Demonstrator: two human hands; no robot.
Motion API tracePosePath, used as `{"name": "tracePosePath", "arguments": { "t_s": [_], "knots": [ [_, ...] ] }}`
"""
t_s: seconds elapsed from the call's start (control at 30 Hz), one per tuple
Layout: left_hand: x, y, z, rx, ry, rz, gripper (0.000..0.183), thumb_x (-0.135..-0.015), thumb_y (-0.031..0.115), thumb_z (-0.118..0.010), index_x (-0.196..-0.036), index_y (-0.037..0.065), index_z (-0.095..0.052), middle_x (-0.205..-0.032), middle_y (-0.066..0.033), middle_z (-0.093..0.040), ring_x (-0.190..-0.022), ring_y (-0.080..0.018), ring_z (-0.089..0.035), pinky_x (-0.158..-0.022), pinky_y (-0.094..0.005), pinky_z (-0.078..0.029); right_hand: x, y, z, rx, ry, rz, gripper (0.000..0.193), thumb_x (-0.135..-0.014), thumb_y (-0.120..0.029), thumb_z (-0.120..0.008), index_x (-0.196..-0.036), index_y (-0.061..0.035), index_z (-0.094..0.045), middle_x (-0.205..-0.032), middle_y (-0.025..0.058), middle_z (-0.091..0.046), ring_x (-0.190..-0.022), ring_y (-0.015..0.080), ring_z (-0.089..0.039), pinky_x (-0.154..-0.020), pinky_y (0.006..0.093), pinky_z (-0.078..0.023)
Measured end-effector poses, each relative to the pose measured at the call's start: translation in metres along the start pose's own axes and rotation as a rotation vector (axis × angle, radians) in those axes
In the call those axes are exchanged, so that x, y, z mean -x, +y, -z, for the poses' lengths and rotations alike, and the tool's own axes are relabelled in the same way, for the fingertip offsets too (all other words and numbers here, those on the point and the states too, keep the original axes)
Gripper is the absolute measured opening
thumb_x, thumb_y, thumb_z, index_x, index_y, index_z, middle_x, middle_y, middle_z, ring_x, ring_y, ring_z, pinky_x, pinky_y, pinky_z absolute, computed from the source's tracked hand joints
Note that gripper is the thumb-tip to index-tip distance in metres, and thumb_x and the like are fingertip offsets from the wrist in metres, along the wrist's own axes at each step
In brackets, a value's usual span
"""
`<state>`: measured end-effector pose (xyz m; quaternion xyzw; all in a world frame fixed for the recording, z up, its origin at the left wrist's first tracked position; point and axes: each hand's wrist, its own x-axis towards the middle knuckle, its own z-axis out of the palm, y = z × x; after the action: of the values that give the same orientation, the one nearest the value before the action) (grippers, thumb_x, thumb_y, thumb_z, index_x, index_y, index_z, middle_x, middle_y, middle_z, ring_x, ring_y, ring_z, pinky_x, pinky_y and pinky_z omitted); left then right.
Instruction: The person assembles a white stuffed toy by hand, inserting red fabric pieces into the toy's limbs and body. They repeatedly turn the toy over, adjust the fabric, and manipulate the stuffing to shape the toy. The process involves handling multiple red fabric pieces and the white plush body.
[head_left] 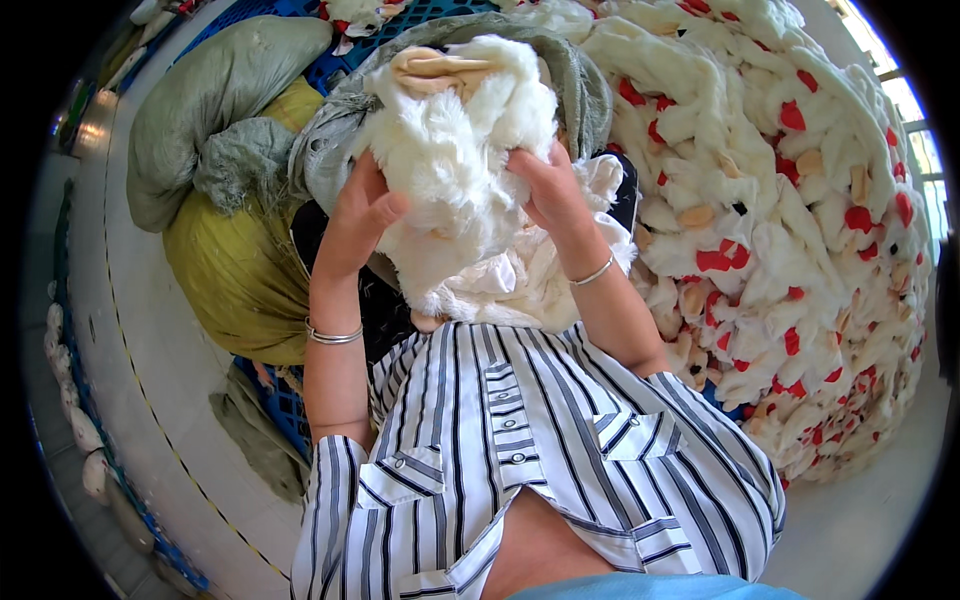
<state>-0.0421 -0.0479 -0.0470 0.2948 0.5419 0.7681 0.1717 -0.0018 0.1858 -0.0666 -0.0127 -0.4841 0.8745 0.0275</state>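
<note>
A white, fluffy plush piece (pixel 455 150) with a beige fabric patch at its top is held up in front of me, between both hands. My left hand (pixel 362 212) is closed on its left edge, the thumb showing in front and the fingers mostly hidden behind the fur. On the opposite edge my right hand (pixel 548 186) grips it, thumb on the front. Cream plush fabric (pixel 510 288) lies on my lap below. Behind the held piece is the rim of an open grey-green woven sack (pixel 580 75).
To the right rises a large heap of white plush pieces (pixel 740 180) with red and beige patches. Stuffed sacks, one grey-green (pixel 200 110) and one yellow-green (pixel 235 270), stand at left. A blue plastic crate (pixel 355 65) shows behind. Pale floor (pixel 150 320) extends left, with a striped line.
</note>
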Motion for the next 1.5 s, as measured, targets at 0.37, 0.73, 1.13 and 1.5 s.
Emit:
{"name": "tracePosePath", "arguments": {
  "t_s": [0.37,0.73,1.13,1.5],
  "knots": [
    [-0.025,0.018,-0.019,-0.254,0.440,-0.158,0.064,-0.087,0.024,-0.074,-0.136,-0.001,-0.041,-0.123,-0.0083,-0.055,-0.116,-0.0143,-0.052,-0.091,-0.0288,-0.048,0.013,-0.028,-0.016,0.455,-0.068,0.185,0.040,-0.079,0.001,-0.065,-0.120,-0.0008,-0.059,-0.112,0.0015,-0.064,-0.104,0.0119,-0.059,-0.092,0.0294,-0.047],
    [-0.034,0.043,-0.032,-0.198,0.343,-0.155,0.036,-0.089,0.001,-0.068,-0.123,-0.002,-0.056,-0.111,-0.0057,-0.065,-0.099,-0.0102,-0.061,-0.087,-0.0240,-0.051,0.022,-0.048,-0.025,0.495,-0.141,0.425,0.058,-0.080,-0.018,-0.078,-0.129,-0.0023,-0.051,-0.117,0.0043,-0.061,-0.107,0.0132,-0.057,-0.092,0.0290,-0.047],
    [-0.036,0.100,-0.004,-0.298,0.668,-0.433,0.021,-0.096,0.016,-0.062,-0.106,-0.002,-0.065,-0.099,-0.0062,-0.068,-0.088,-0.0125,-0.065,-0.078,-0.0276,-0.054,-0.015,-0.106,0.017,0.256,0.282,0.519,0.025,-0.096,-0.023,-0.062,-0.104,-0.0003,-0.068,-0.099,0.0054,-0.068,-0.091,0.0120,-0.064,-0.081,0.0262,-0.052],
    [-0.039,0.111,0.022,-0.295,0.912,-0.532,0.018,-0.093,0.020,-0.065,-0.097,0.003,-0.061,-0.096,-0.0087,-0.067,-0.081,-0.0167,-0.065,-0.070,-0.0284,-0.055,0.016,-0.115,-0.003,0.137,0.023,0.602,0.023,-0.097,-0.010,-0.058,-0.112,0.0062,-0.064,-0.099,0.0046,-0.067,-0.088,0.0087,-0.061,-0.077,0.0225,-0.049]
  ]
}}
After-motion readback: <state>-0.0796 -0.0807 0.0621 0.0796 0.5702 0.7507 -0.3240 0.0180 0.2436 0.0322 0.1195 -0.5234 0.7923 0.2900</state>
